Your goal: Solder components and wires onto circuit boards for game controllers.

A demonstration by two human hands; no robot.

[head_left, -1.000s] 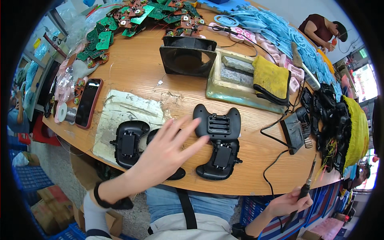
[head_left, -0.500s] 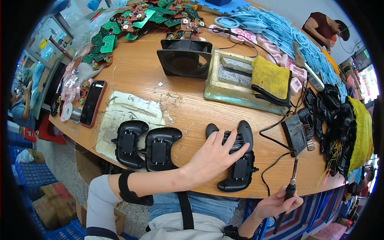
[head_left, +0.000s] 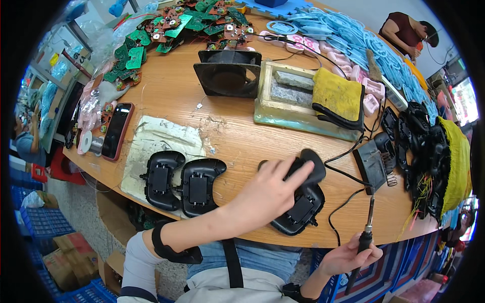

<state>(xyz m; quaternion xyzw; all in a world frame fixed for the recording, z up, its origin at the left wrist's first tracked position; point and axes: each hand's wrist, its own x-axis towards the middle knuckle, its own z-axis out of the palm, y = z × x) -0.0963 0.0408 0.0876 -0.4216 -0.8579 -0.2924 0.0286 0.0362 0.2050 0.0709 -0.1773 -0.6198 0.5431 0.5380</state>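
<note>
My left hand [head_left: 268, 194] reaches across the table from the left, fingers curled over a black game controller [head_left: 314, 164] that is tilted and blurred by motion. Just nearer to me, partly behind that hand, lies a second black game controller [head_left: 304, 209] with a rectangular block in its middle. My right hand [head_left: 348, 256] grips a soldering iron [head_left: 365, 241] by its dark handle, metal tip pointing up, at the table's front edge. Two more controllers, a left one [head_left: 162, 179] and a right one [head_left: 200, 188], lie side by side at the pale paper sheet [head_left: 166, 134].
Behind stand a black fan [head_left: 227, 76] and a tray [head_left: 260, 113] with grey blocks and a yellow cloth [head_left: 337, 96]. A soldering stand [head_left: 371, 164], cables and heaped black shells sit right. A phone [head_left: 117, 131] lies left; circuit boards [head_left: 172, 25] and blue rings [head_left: 353, 40] pile up behind.
My left hand has closed round the upper controller and tilted it off its flat position. The controller beneath has turned slightly. My right hand with the soldering iron has hardly moved.
</note>
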